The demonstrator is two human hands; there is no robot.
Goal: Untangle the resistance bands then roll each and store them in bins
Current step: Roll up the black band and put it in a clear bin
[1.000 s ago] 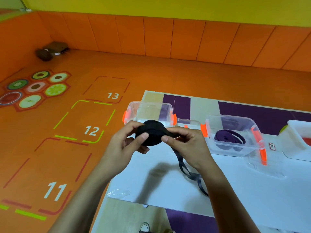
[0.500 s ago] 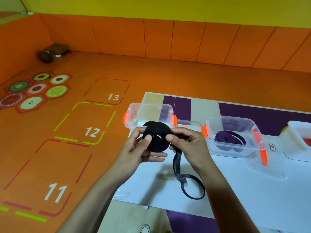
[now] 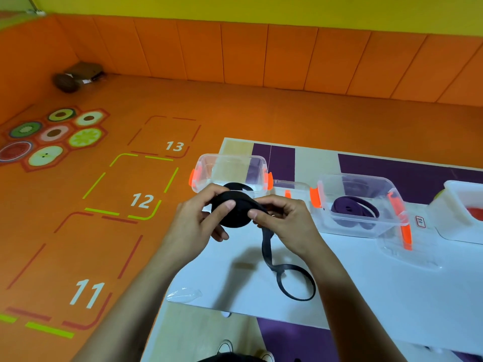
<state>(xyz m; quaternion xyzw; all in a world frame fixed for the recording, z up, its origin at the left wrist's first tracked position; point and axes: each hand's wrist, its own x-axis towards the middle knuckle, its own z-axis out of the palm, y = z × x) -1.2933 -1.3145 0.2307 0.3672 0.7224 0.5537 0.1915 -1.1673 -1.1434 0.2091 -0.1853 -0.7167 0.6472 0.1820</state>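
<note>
Two hands share one black band (image 3: 232, 212). The left hand (image 3: 198, 223) pinches the coiled part, thumb on its face and fingers behind, and the right hand (image 3: 285, 223) has its grip closed on the strip where it leaves the coil. The coil is held in the air above the counter (image 3: 392, 283), near the far left corner and just in front of an empty clear bin (image 3: 230, 168). The unrolled tail (image 3: 295, 283) hangs down and lies in a loop toward the near edge. A purple band (image 3: 352, 210) sits rolled in the next bin (image 3: 392, 226). The risk I'd watch is the coil springing apart if either grip slackens. The tail also looks twisted above its loop, and winding that in would likely make a lumpy roll.
</note>
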